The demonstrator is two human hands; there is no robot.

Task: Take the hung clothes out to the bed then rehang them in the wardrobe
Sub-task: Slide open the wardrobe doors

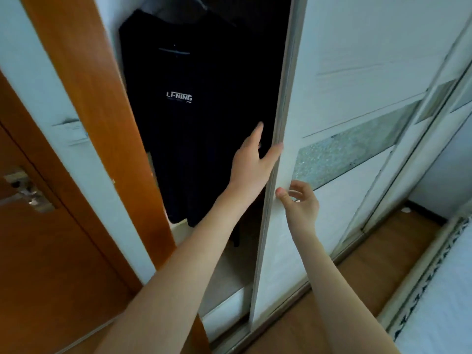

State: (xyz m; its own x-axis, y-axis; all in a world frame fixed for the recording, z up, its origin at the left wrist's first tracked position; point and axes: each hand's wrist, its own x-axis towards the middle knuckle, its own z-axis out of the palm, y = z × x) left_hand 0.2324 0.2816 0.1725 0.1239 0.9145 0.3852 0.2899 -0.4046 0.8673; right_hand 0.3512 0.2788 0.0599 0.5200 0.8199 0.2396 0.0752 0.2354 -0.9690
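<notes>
A black T-shirt (pixel 184 118) with white lettering hangs on a dark hanger (pixel 204 11) inside the wardrobe, seen through the gap at the left. The white sliding wardrobe door (pixel 339 72) stands partly slid aside. My left hand (pixel 251 164) is spread open, its thumb pressed on the door's left edge and its fingers reaching in front of the shirt. My right hand (pixel 300 200) is loosely curled, with thumb and fingers touching the door face just below the left hand. Further clothes behind the shirt are too dark to make out.
An orange-brown wooden room door (pixel 51 251) with a metal lock plate (pixel 28 192) stands at the left, beside a wooden frame post (pixel 97 98). Wood floor (pixel 370 277) runs along the wardrobe's base. A white patterned bed edge (pixel 439 290) lies at the lower right.
</notes>
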